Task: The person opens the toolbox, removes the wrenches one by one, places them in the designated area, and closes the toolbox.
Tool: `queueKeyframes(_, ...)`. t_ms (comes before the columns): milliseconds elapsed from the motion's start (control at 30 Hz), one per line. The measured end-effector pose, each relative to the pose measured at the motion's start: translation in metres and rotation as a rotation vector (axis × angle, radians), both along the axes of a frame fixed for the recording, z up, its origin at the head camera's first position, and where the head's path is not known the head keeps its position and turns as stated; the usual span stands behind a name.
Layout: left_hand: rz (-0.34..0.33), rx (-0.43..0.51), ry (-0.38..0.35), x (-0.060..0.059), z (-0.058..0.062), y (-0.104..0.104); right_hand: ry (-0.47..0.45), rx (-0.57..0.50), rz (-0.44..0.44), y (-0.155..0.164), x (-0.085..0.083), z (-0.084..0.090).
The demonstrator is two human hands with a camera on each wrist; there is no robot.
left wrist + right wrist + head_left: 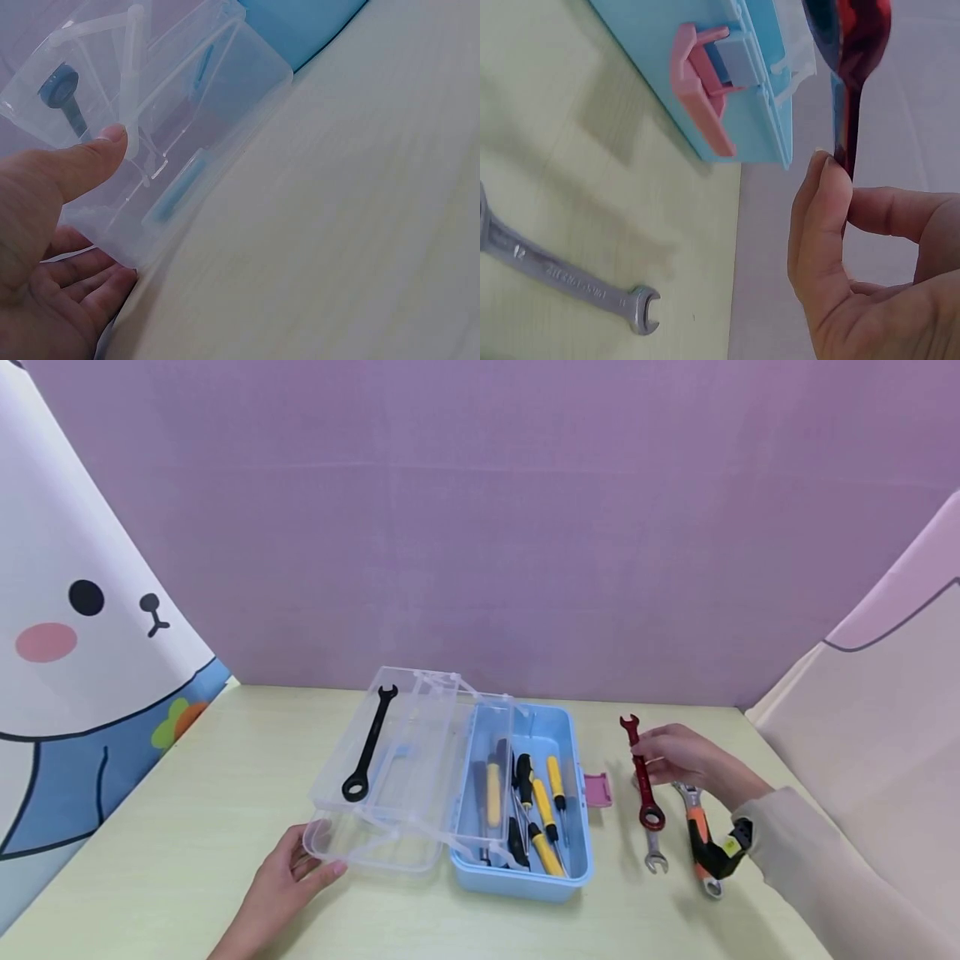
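A blue toolbox [517,885] stands with its clear lid [375,852] folded out to the left beside clear trays. At the lid's near left corner, my left hand [281,881] holds the edge, thumb on one face [112,135] and fingers on the other. To the right of the box my right hand [678,756] pinches a red combination wrench [642,781] above the table, ring end toward me. A silver open-end wrench [570,281] lies on the table below it. On a clear tray rests a black combination wrench [369,747].
Several yellow-and-black screwdrivers [543,806] lie inside the box. Its pink latch [597,790] hangs open on the right. An orange-handled wrench [699,831] lies beneath my right wrist. A purple cloth backdrop [480,527] closes off the table's [172,793] far side.
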State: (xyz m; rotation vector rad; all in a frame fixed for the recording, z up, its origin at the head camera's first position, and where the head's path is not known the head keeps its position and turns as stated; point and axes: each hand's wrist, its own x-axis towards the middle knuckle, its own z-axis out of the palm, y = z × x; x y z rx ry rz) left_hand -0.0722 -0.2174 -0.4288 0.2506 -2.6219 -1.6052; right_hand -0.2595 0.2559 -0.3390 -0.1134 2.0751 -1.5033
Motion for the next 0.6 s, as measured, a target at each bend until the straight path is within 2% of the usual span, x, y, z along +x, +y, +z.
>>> queueKeyframes(600, -0.001, -0.016, 0.001, 0.001, 0.0, 0.0, 0.006, 0.04, -0.027, 0.029, 0.006, -0.01)
